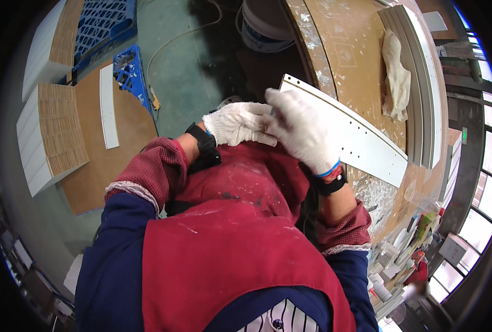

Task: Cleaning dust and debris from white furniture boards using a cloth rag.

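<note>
Both my hands wear white knit gloves and come together in front of my red apron (224, 191). My left hand (237, 124) has its fingers pressed together, pointing at the right hand. Curled and slightly blurred, my right hand (301, 130) covers part of the near edge of a long white panel (362, 141). Whatever the fingers hold, if anything, is hidden where the hands meet. The panel lies slanted on the workbench (345, 50), with small dark holes along it and its far end jutting past the bench edge.
Grey-white strips (423, 88) and a cream cloth (395, 77) lie on the bench. A white bucket (265, 27) stands beyond it. At left, stacked white-faced boards (52, 133) and a narrow white strip (108, 105) rest on a brown board (88, 182) near a blue plastic pallet (103, 27).
</note>
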{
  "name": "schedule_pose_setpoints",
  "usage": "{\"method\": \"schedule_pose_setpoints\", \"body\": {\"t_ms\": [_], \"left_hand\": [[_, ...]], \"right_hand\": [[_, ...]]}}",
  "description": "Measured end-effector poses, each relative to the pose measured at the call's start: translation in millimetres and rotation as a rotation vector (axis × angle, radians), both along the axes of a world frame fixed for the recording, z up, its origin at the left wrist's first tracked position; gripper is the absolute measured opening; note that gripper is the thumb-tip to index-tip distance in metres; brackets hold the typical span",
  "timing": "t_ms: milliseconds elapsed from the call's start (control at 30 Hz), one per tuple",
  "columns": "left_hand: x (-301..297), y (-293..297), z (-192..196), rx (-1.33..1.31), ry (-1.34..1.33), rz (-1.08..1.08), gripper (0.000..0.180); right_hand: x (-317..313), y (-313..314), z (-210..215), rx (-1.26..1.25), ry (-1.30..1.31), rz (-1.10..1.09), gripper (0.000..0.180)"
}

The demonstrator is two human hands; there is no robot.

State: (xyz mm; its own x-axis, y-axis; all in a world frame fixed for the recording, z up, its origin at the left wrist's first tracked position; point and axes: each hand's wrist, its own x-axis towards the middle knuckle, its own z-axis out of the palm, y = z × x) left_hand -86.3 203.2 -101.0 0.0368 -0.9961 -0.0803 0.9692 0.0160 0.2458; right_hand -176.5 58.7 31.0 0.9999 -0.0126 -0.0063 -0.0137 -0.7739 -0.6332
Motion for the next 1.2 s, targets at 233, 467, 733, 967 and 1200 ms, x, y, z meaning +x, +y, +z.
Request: {"method": "schedule_pose_setpoints", "body": {"t_ms": [233,467,733,967,1200], "left_hand": [[-0.4,-4.9,2.8,0.225,0.075,0.033,0.033],[4.3,-5.9,14.6,0.254,0.075,0.01,0.035],[4.3,-8.5,27.8,0.224,0.035,-0.015,0.081],[5.5,-13.9,32.6,0.412,0.031,0.009,0.096],[3.9,-6.9,20.7,0.229,0.112,0.031,0.079]], "right_hand": [[-18.5,20.9,-5.2,0.246,0.091,0.099,0.024],[-17.0,19.9,-8.2,0.108,0.109,0.183,0.027],[-34.5,3.2,-15.3,0.158,-0.19,-0.368,0.033],[-28.0,43.1,-29.0,0.083,0.078,0.087,0.033],[-4.8,12.5,-31.6,0.143,-0.261,-0.396,0.03]]}}
